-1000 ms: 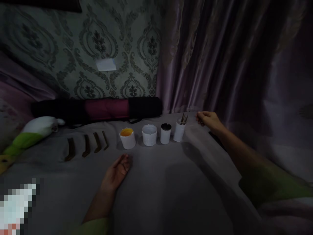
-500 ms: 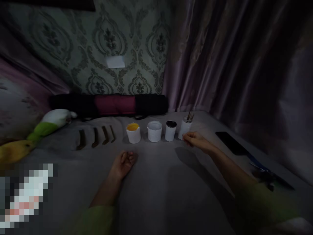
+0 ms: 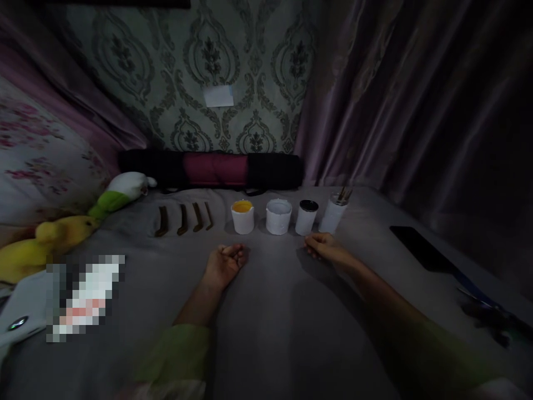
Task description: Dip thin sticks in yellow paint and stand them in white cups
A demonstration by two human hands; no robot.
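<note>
White pots (image 3: 278, 221), four of them, stand upright in a row on the grey sheet (image 3: 266, 311) ahead of you. From left to right, you have one with yellow inside, a wide one with pale grey inside, a narrower one with a dark top, and a tall one holding thin brushes (image 3: 343, 194).

Your right hand (image 3: 318, 245) is just in front of the two right-hand pots, its fingers drawn together; you cannot tell whether they pinch anything or touch a pot. Your left hand (image 3: 227, 264) is palm up in front of the yellow-filled pot, apart from it, fingers loosely curled and half open, with nothing seen in its grasp.

To the left of the pots lie four brown strips (image 3: 161, 222), side by side. Behind, you see a black and maroon roll (image 3: 216, 169); well to your right lies a flat black object (image 3: 420, 248).
</note>
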